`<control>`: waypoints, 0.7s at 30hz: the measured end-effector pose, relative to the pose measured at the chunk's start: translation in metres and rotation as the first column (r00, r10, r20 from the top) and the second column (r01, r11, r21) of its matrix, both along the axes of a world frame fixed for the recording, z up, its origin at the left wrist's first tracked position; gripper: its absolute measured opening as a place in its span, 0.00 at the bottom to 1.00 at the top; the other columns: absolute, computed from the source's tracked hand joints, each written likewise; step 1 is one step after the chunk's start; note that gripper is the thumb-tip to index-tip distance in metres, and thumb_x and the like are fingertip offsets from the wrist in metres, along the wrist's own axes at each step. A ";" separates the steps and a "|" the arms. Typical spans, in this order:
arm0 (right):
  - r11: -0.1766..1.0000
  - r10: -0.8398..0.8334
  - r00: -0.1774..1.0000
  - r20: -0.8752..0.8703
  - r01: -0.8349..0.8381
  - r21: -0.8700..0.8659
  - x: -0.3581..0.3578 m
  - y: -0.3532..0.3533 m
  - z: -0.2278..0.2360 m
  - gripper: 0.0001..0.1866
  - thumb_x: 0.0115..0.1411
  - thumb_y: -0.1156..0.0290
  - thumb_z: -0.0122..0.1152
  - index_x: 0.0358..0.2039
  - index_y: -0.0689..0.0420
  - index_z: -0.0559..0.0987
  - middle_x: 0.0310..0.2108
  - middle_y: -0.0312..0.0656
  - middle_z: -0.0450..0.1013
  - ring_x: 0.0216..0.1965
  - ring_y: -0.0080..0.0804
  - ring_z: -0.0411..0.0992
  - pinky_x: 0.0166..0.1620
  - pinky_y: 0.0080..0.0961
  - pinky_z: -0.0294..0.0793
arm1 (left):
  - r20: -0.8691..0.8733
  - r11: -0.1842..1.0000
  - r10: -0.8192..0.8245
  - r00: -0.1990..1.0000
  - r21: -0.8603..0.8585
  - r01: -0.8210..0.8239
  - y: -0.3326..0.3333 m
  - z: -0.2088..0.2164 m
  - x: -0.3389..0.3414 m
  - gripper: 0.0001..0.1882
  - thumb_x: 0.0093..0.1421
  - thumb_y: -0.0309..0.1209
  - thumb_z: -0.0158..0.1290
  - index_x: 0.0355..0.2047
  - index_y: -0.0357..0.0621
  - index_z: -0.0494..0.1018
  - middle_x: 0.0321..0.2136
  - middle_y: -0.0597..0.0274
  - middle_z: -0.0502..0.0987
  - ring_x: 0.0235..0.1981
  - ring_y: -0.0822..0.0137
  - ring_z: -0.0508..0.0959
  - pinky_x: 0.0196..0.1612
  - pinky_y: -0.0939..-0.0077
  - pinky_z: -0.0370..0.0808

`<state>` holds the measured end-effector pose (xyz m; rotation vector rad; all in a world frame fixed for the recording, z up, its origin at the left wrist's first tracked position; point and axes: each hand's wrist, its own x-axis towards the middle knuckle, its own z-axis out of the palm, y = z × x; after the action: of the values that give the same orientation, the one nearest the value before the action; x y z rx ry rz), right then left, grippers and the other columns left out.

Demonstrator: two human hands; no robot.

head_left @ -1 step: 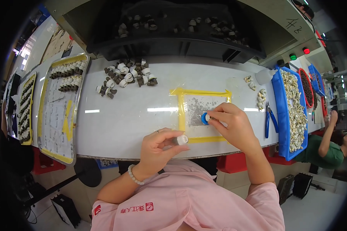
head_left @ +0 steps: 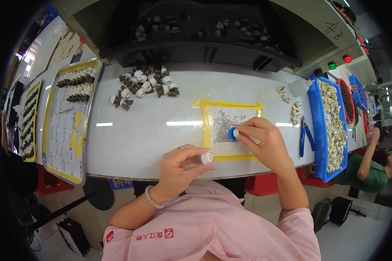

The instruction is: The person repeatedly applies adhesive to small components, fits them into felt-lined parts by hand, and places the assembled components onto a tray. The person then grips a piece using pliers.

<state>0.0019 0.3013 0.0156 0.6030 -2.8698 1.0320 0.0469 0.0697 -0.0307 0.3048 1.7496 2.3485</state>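
Observation:
Between the thumb and fingers of my left hand (head_left: 178, 168) is a small white cylindrical piece (head_left: 207, 158), its round end facing right. My right hand (head_left: 265, 141) pinches a small pale piece with a gold-coloured part (head_left: 237, 132), mostly covered by the fingertips. This piece is at a small round blue cap (head_left: 232, 134); whether it sits inside the cap is hard to make out. The cap rests on a grey-smudged rectangle (head_left: 222, 119) framed with yellow tape (head_left: 206, 126) on the white table.
White-and-brown pieces (head_left: 146, 82) lie heaped at the back. A metal tray (head_left: 65, 139) with rows of them stands left. On the right are blue-handled pliers (head_left: 307, 137), a white squeeze bottle (head_left: 298, 87) and a blue bin (head_left: 318, 143) of pale-gold pieces. A dark machine (head_left: 196, 50) borders the back.

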 end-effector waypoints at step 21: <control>0.884 0.214 0.943 0.255 -0.076 -0.460 0.025 -0.034 0.001 0.16 0.46 0.83 0.67 0.38 0.61 0.82 0.31 0.40 0.75 0.31 0.26 0.72 0.31 0.18 0.71 | -0.315 0.942 0.042 0.948 -0.302 -0.143 0.000 -0.006 0.001 0.19 0.46 0.22 0.65 0.40 0.40 0.75 0.27 0.59 0.77 0.24 0.70 0.76 0.28 0.81 0.72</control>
<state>0.0270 0.2672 0.0168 0.6803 -2.6859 1.8847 0.0480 0.0694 -0.0366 0.5664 2.3011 2.1113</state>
